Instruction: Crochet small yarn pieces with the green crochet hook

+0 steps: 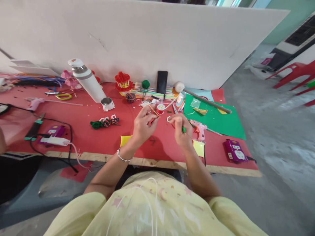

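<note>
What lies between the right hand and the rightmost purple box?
In the head view, the pink glue gun beside the right hand, a pale yellow piece lower down, then red tabletop.

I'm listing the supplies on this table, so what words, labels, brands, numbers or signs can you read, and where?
No text can be read.
Right purple power box: markings too small.
Left purple power box: markings too small.
Thread spool: any label too blurred.

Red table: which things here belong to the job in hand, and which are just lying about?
Probably in the job:
orange strip, in left hand
green item, in right hand

Probably just lying about:
white bottle
white cup
black phone
</note>
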Motion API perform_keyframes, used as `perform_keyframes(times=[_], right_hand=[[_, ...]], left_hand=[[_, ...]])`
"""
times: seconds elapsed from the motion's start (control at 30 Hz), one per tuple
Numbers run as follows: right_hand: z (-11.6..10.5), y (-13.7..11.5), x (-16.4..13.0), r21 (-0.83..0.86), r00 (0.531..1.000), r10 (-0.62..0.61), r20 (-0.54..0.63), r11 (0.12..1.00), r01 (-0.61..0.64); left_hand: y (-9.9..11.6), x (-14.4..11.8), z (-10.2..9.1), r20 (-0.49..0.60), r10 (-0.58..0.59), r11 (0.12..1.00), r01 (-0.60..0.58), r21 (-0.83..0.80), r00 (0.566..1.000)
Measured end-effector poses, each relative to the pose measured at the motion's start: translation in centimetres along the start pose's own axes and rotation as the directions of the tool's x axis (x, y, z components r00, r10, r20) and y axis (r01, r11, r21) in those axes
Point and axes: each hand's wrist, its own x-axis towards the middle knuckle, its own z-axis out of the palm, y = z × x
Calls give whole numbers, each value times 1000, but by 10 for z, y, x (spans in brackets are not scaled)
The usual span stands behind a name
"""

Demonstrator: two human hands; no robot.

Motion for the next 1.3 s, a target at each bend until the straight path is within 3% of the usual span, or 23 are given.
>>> perform_keyframes(times=[0.07,0.17,0.3,0.43,0.6,0.67,0.9,1.17,1.3], right_hand=[[0,-4,15,-74,994,0,110,997,8],[5,-7,42,-171,982,-65,178,981,96],[14,-8,74,-102,966,-127,224,983,153],[20,-10,97,30,959,-114,261,994,110],[30,-2,114,110,957,-67,283,993,37],[34,6,118,122,955,-51,292,992,15],[47,25,127,93,949,42,312,993,-75],[46,23,133,171,954,89,285,975,-142],[46,24,132,153,949,112,295,975,-162]], left_hand=[[-1,9,1,-31,66,998,-66,24,997],[-3,25,3,-59,129,991,-127,31,990],[-7,49,3,-105,92,995,-95,-30,990],[-14,68,2,-61,-104,962,85,-258,993],[-32,79,5,113,-324,776,332,-536,939],[-41,81,7,152,-343,765,369,-527,927],[-62,88,9,79,-268,914,280,-292,960],[-69,87,8,27,-349,896,342,-284,937],[-67,86,9,17,-330,903,320,-285,944]])
